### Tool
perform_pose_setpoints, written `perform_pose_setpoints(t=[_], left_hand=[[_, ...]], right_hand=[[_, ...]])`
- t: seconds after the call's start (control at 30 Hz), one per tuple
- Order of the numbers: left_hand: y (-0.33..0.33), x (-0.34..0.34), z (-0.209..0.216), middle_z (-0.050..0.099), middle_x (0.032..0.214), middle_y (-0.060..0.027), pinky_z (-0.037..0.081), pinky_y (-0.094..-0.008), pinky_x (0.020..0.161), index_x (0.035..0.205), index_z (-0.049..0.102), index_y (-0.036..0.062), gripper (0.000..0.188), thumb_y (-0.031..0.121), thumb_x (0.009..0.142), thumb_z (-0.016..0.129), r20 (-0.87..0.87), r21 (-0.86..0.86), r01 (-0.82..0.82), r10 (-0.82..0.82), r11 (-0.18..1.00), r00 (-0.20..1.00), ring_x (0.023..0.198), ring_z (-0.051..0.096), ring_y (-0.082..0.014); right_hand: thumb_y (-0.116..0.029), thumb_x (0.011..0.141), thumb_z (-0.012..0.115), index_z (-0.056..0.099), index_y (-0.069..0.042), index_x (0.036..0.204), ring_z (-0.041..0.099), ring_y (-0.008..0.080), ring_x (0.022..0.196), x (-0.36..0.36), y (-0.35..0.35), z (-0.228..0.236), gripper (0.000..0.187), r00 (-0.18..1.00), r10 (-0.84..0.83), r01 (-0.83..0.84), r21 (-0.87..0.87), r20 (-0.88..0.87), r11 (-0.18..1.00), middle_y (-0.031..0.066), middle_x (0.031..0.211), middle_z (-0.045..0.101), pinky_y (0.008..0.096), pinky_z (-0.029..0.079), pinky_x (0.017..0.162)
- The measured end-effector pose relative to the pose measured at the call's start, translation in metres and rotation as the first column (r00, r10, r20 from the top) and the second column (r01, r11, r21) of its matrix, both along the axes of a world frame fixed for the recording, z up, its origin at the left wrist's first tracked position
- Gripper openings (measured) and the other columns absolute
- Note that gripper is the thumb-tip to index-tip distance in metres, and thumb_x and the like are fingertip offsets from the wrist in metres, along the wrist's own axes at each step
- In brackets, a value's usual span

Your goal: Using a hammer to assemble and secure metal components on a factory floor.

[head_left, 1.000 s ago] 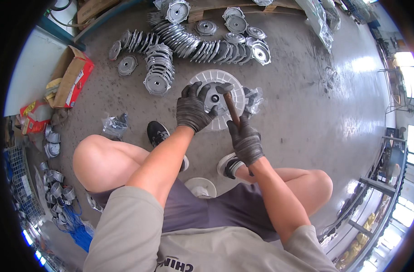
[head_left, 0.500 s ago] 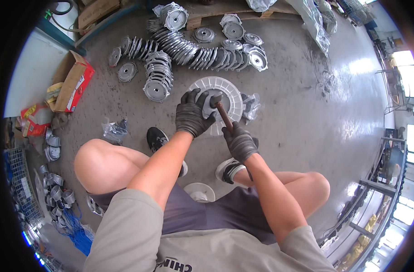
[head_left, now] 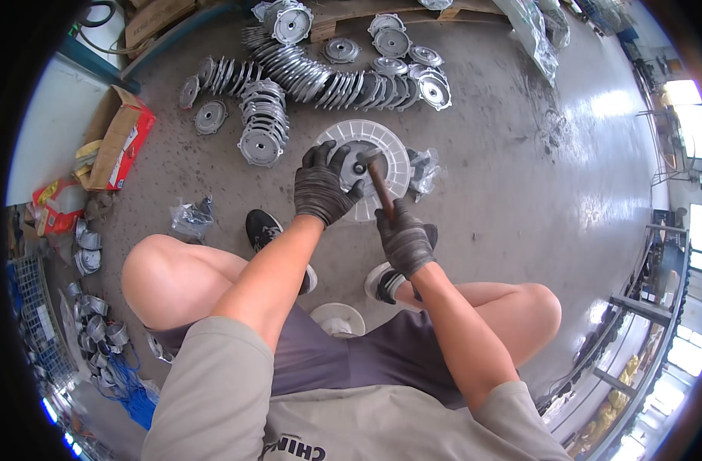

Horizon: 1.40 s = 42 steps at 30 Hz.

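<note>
Fingers (head_left: 393, 219) of the gloved right hand (head_left: 406, 240) are closed round the wooden handle of a hammer (head_left: 381, 190) in the head view, gripping its near end. The hammer's head is over the middle of a grey metal disc (head_left: 356, 149), beside its dark hub; whether it touches cannot be told. That disc lies on a white ribbed round stand (head_left: 398, 165) in front of the person. The left hand (head_left: 318, 192), also gloved, lies over the disc's left side, fingers parted and thumb out toward the near edge; whether it grips or only steadies the disc is unclear. A clear bag (head_left: 424, 173) is just right of the stand. Beyond, stacked metal covers (head_left: 305, 65) curve across the floor (head_left: 504, 207), and a red carton (head_left: 138, 146) stands well to the left.
</note>
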<state>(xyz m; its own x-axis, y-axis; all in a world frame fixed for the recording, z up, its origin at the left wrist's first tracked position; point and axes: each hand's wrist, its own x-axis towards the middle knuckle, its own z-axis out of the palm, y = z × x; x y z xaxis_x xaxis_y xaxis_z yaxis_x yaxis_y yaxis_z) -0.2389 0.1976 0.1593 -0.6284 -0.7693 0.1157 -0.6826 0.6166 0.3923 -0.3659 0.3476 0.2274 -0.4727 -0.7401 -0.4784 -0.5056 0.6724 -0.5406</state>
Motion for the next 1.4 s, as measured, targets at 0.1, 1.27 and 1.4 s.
perform_pose_setpoints(t=[0.1, 1.27, 1.4], left_hand=[[-0.004, -0.008, 0.004, 0.048, 0.146, -0.0139, 0.047, -0.0469, 0.109, 0.143, 0.055, 0.0171, 0.079, 0.040, 0.072, 0.082, -0.001, 0.021, -0.001, 0.001, 1.000, 1.000, 0.133, 0.047, -0.0372], [-0.019, 0.029, 0.022, 0.074, 0.102, -0.0173, 0.060, -0.0417, 0.083, 0.124, 0.068, 0.0013, 0.035, 0.009, 0.090, 0.072, -0.356, 0.450, -0.056, 0.237, 0.891, 0.904, 0.094, 0.074, -0.0333], [0.000, 0.039, 0.095, 0.074, 0.103, -0.0121, 0.065, -0.0342, 0.061, 0.123, 0.068, -0.0002, 0.030, 0.006, 0.093, 0.068, -0.291, 0.918, -0.012, 0.694, 0.397, 0.659, 0.079, 0.075, -0.0197]], right_hand=[[-0.035, 0.103, 0.058, 0.055, -0.006, 0.118, 0.067, 0.0533, 0.093, -0.013, -0.001, -0.015, 0.032, 0.997, 0.073, -0.072, 0.041, -0.028, 0.997, 0.0310, 0.092, 0.070, 0.0607, 0.050, 0.078], [-0.018, 0.090, 0.066, 0.054, -0.003, 0.127, 0.068, 0.0475, 0.099, -0.002, -0.001, -0.047, 0.042, 0.977, -0.172, 0.120, -0.339, -0.128, 0.933, 0.0289, 0.109, 0.068, 0.0559, 0.054, 0.086], [-0.022, 0.094, 0.063, 0.060, -0.003, 0.126, 0.069, 0.0461, 0.101, -0.002, -0.010, -0.012, 0.037, 0.982, -0.084, 0.063, -0.128, -0.167, 0.990, 0.0282, 0.114, 0.067, 0.0553, 0.055, 0.087]])
